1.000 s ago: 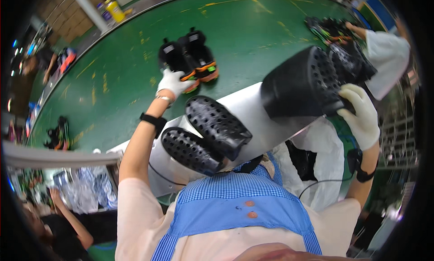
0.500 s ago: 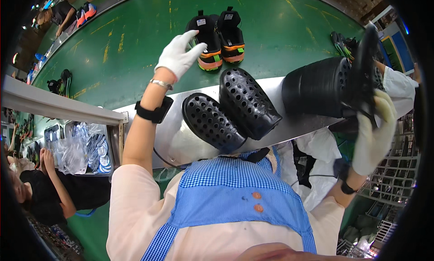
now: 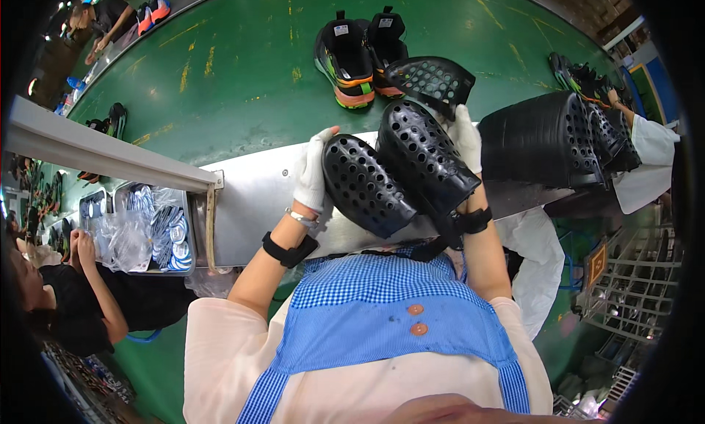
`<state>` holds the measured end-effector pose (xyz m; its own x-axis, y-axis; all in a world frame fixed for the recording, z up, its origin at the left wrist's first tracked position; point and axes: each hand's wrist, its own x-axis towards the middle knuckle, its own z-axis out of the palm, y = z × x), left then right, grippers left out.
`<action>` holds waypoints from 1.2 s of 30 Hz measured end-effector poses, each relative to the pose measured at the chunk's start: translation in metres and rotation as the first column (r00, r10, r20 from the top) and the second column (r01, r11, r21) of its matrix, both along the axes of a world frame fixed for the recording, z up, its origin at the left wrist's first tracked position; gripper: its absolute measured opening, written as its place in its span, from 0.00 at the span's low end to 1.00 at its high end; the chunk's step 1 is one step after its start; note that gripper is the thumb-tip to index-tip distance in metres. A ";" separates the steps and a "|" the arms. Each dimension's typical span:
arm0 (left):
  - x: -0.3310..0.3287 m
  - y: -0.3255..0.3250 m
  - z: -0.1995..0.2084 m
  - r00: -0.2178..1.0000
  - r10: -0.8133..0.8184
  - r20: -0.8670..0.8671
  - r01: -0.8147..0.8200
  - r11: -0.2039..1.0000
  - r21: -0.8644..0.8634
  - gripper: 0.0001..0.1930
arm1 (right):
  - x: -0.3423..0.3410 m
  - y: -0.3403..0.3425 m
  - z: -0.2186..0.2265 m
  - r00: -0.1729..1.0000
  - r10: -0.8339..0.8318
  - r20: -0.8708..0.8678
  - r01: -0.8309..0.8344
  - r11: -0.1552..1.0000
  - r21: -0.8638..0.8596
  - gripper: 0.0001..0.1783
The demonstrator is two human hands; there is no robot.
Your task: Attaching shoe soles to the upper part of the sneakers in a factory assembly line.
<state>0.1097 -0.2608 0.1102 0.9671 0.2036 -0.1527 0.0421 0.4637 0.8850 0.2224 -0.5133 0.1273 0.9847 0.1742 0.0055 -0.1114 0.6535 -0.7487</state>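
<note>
Two black perforated shoe-tree shells, the left shell (image 3: 367,185) and the middle shell (image 3: 426,149), rest side by side over the metal ledge, rounded ends away from me. My gloved left hand (image 3: 312,171) is closed at the left shell's outer rim, its fingertips partly hidden. My gloved right hand (image 3: 466,141) grips a third perforated shell (image 3: 433,80) by its near end, tilted above the middle one. Just beyond stands a pair of black sneakers with orange and green soles, the left shoe (image 3: 344,60) and the right shoe (image 3: 387,41), openings up.
A stack of nested black shells (image 3: 525,141) lies on the metal ledge (image 3: 257,182) at my right. The green worktable (image 3: 242,71) stretches ahead. More shoes (image 3: 576,73) stand far right, near another person's arm. At left are a tray of blue-white insoles (image 3: 158,226) and a seated person.
My right hand has swung in from the stack at the far right with a perforated shell. My left hand has come down from the sneakers to the left shell's rim.
</note>
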 end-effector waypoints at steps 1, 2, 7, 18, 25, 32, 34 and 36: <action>0.005 0.002 -0.006 0.999 -0.019 0.033 0.018 1.000 0.005 0.25 | -0.001 -0.004 -0.009 1.000 0.008 0.000 -0.008 1.000 -0.006 0.19; 0.011 -0.002 -0.004 0.999 -0.032 0.034 0.032 0.999 -0.002 0.25 | -0.001 -0.016 -0.024 1.000 -0.002 0.004 0.003 0.999 -0.052 0.21; 0.015 -0.008 0.000 0.983 -0.136 0.127 0.091 0.946 0.312 0.26 | -0.038 -0.020 -0.019 0.982 -0.095 -0.165 0.072 0.988 -0.139 0.22; 0.062 0.019 0.083 0.982 -0.178 0.060 0.140 0.905 0.401 0.27 | 0.000 0.002 0.136 0.795 0.235 0.559 0.409 0.471 -0.781 0.20; 0.134 0.033 0.145 0.887 -0.381 0.260 0.456 0.809 -0.370 0.30 | 0.014 0.064 0.178 0.352 0.668 0.656 0.582 0.393 -0.712 0.20; 0.170 0.043 0.143 0.918 -0.026 0.397 0.116 0.972 -0.203 0.11 | 0.044 0.088 0.194 0.753 0.582 0.306 0.293 0.120 -0.949 0.34; 0.179 0.043 0.145 0.904 0.071 0.421 -0.047 0.997 -0.068 0.10 | 0.050 0.098 0.196 0.797 0.561 0.224 0.257 0.021 -0.966 0.35; 0.187 0.053 0.139 0.901 0.130 0.414 -0.110 0.991 -0.073 0.10 | 0.056 0.106 0.199 0.784 0.573 0.238 0.283 0.012 -0.959 0.34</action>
<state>0.2972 -0.2082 0.2495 0.9129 0.3248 0.2472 -0.3849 0.4834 0.7862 0.2788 -0.4072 0.3259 0.8182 0.5711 0.0665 0.5111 -0.6695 -0.5390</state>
